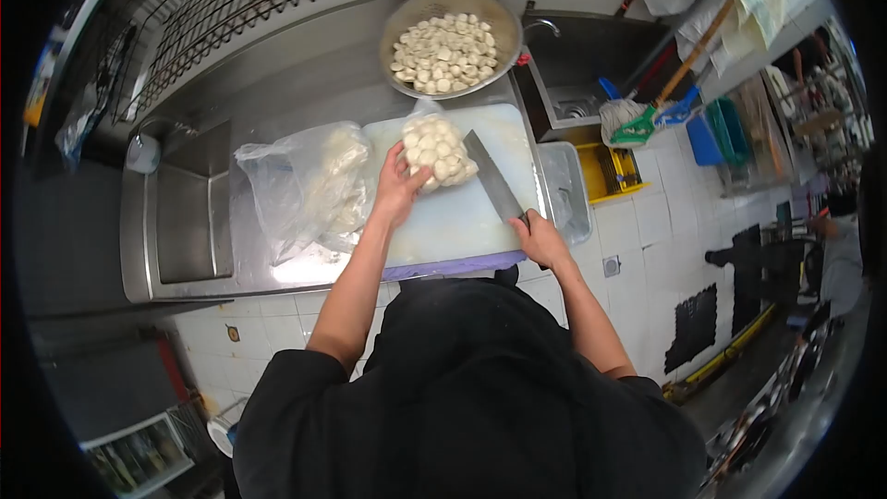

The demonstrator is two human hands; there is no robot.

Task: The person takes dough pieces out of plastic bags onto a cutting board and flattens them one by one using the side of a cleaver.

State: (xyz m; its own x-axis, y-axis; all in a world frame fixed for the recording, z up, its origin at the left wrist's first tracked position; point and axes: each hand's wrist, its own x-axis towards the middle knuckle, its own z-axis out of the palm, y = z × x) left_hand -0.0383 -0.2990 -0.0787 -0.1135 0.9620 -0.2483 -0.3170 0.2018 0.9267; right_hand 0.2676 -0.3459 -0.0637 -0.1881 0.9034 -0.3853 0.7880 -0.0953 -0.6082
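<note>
1. Head view: the left hand [399, 187] is clamped on the left side of a clear plastic bag [438, 150] packed with pale, rounded food pieces, thumb across the front.
2. Filled bag is located over the upper part of a white cutting board [448, 226]; whether its underside bears on the board cannot be told.
3. Right hand [540, 238] is closed around the handle of a broad-bladed kitchen knife [495, 176]. Blade slants up and left, its upper end just beside the bag; contact cannot be determined.
4. Stainless steel bowl [507, 32] stands beyond the board, holding many loose pale pieces of similar form.
5. Crumpled clear bag [277, 180] lies left of the board on the steel counter [323, 83]; contents indistinct.
6. Purple cloth [453, 265] shows along the board's near edge.
7. Yellow crate [596, 187] and translucent tub [571, 208] are noted to the right.
</note>
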